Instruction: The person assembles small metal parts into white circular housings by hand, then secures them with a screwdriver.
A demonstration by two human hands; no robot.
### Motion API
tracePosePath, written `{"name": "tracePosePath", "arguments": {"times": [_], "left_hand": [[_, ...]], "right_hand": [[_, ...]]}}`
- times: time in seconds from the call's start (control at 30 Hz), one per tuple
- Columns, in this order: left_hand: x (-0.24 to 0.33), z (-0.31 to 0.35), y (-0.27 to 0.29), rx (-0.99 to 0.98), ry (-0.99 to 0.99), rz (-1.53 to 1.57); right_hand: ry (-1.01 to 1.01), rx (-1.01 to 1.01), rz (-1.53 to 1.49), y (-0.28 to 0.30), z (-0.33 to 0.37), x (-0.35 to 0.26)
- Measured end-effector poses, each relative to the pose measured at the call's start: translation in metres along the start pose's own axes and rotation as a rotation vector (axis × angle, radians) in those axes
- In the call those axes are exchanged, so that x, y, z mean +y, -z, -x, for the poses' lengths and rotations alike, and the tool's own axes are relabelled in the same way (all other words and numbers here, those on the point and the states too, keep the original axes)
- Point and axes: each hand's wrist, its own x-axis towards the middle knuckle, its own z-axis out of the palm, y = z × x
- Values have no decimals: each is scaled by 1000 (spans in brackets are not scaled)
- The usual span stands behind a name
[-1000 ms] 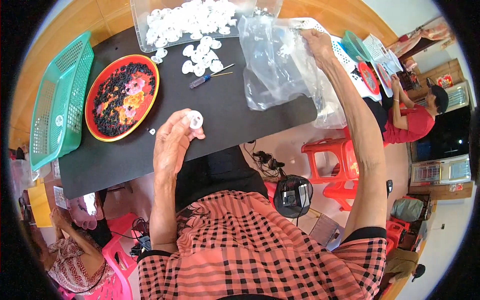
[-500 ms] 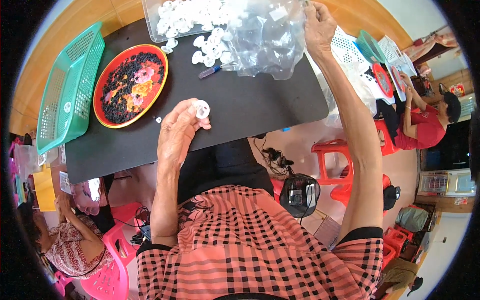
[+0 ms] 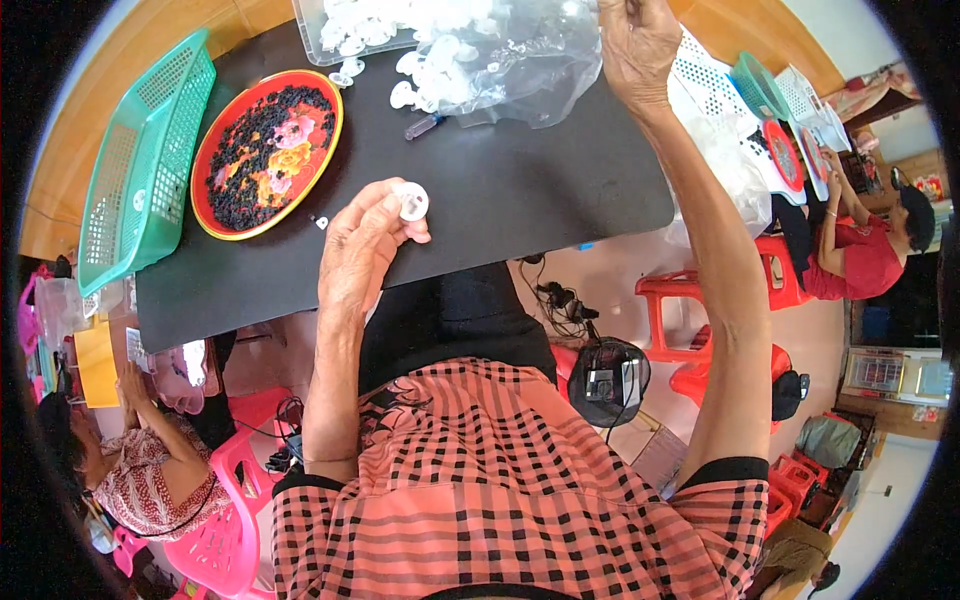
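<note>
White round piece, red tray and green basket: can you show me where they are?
white round piece [image 3: 412, 201], head view, its flat face.
red tray [image 3: 331, 116], head view, right rim.
green basket [image 3: 140, 180], head view, mesh side wall.

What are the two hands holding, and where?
Left hand pinches a small white round part by its rim. Right hand grips the clear plastic bag at its edge.

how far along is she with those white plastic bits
Done: nothing here can be told as finished; the green basket shows no white pieces. In hand: the left hand pinches one white disc above the black table; the right hand grips the clear bag. Left: a heap of white parts lies by the bag and in the clear tray, and the red tray is full of dark bits.
</note>
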Motion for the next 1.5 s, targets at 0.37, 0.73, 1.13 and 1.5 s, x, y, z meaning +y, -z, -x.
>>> {"name": "tracePosePath", "arguments": {"times": [0.37,0.73,1.13,1.5], "left_hand": [[-4,4,6,-6,-9,33],[-2,1,2,-7,9,58],[0,-8,-13,-2,15,-43],[2,-1,-10,44,32,-86]], "right_hand": [[478,-52,202,-19,-33,-26],[703,-59,187,-30,-34,-48],[1105,-106,251,-17,-46,-64],[1037,-174,273,-34,-50,-75]]}}
